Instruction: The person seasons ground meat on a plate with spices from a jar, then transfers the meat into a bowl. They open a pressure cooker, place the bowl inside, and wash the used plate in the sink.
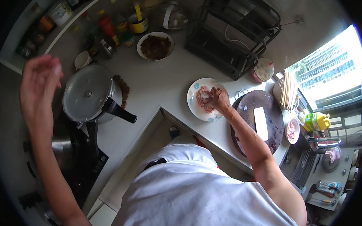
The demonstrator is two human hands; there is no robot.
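Note:
Raised at the far left, my left hand (pixel 40 75) is blurred, with its fingers partly curled; nothing shows in it. It is beside a pressure cooker (pixel 87 87) with a black handle, and touches nothing that I can see. My right hand (pixel 219 99) reaches over a white plate with pale blue dots (pixel 196 113), its fingertips down at the ground meat (pixel 203 104). A small pale patch lies in the middle of the meat. Whether the fingers pinch anything is hidden by the hand.
Right of the plate, a cleaver (pixel 261 123) lies on a round chopping board (pixel 272 107). A bowl of pink meat (pixel 291 131) stands by the sink (pixel 296 162). Behind are a dish of dark food (pixel 155 46), bottles (pixel 105 24) and a black rack (pixel 221 54). A stove (pixel 92 168) is at the left.

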